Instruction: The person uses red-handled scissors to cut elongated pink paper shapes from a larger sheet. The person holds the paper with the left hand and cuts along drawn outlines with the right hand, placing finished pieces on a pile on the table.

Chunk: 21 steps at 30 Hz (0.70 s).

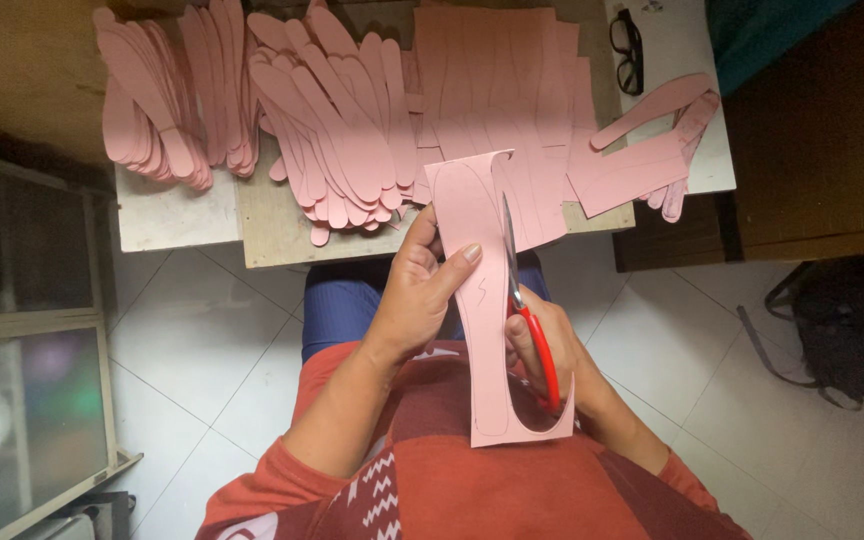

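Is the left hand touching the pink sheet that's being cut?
Touching. The head view shows the left hand gripping the pink sheet, thumb pressed flat on its front, while scissors in the right hand cut along it.

Right hand (552, 350) mostly hidden behind pink sheet (487, 300). Scissors (527, 300) partly hidden too. Pink stacks (167, 100) cut off at top edge. Black bag (852, 325) dark, blurry.

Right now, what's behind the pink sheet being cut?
Behind the pink sheet sits most of the right hand, working red-handled scissors; only the blade and part of the handles show. The left hand grips the sheet's edge. The right hand's fingertips are covered.
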Available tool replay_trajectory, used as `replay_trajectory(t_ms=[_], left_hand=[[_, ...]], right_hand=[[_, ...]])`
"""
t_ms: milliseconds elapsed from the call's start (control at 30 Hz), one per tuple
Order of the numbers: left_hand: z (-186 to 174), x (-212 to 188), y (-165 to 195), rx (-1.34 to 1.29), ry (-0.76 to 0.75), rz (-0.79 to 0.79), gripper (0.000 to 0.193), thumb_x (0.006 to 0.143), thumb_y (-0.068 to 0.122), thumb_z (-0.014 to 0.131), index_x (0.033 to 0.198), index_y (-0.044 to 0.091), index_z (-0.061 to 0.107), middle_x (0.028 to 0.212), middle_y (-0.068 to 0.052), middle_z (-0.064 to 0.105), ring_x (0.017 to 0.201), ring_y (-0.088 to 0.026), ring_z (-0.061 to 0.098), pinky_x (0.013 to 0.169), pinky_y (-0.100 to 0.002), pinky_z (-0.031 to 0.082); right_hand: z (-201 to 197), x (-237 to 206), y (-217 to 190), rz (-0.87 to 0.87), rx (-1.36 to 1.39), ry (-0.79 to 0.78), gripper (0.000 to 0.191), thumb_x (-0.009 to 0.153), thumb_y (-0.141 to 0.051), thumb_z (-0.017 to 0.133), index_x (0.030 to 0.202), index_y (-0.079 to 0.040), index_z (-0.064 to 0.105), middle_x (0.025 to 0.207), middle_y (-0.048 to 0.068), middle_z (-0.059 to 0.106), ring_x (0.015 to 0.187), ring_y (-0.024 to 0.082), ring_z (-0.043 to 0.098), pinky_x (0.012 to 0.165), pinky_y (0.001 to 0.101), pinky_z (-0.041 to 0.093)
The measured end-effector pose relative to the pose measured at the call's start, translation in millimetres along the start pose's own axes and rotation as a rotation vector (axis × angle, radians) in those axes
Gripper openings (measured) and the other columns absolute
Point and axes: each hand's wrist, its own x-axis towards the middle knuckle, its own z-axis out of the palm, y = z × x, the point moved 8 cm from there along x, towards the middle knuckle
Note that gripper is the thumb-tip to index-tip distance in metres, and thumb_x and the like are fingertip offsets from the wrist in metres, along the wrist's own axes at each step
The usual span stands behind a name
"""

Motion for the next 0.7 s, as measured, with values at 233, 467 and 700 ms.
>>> replay_trajectory(t_ms=[233,467,700], left_hand=[[0.5,-1.8,1.2,-0.018,0.021,-0.037,0.054,0.1,0.001,0.062,0.151,0.004,0.044,0.133,-0.009,0.062,0.125,-0.016,0.058,0.109,-0.034,0.049],[-2.7,-1.3,3.3,0.014,0.02,-0.049,0.055,0.1,0.002,0.062,0.151,0.005,0.043,0.133,-0.008,0.062,0.123,-0.015,0.058,0.107,-0.032,0.049],[-11.5,9.8,18.6,0.122,0.117,0.098,0.039,0.103,0.007,0.066,0.139,0.0,0.055,0.124,-0.007,0.065,0.113,-0.012,0.062,0.098,-0.029,0.054]], right_hand=[[-5.3,-2.0,0.5,-0.008,-0.147,0.062,0.063,0.102,-0.062,0.037,0.095,-0.004,0.063,0.06,-0.002,0.058,0.052,0.009,0.056,0.048,0.0253,0.045],[-8.9,-9.3,28.3,0.179,-0.062,0.072,0.049,0.102,-0.05,0.046,0.084,-0.005,0.057,0.057,-0.003,0.049,0.048,0.006,0.045,0.041,0.0263,0.042],[-5.2,-10.2,35.5,0.261,0.002,0.015,0.045,0.104,-0.042,0.05,0.084,-0.001,0.054,0.057,-0.002,0.047,0.048,0.007,0.045,0.042,0.0277,0.044]])
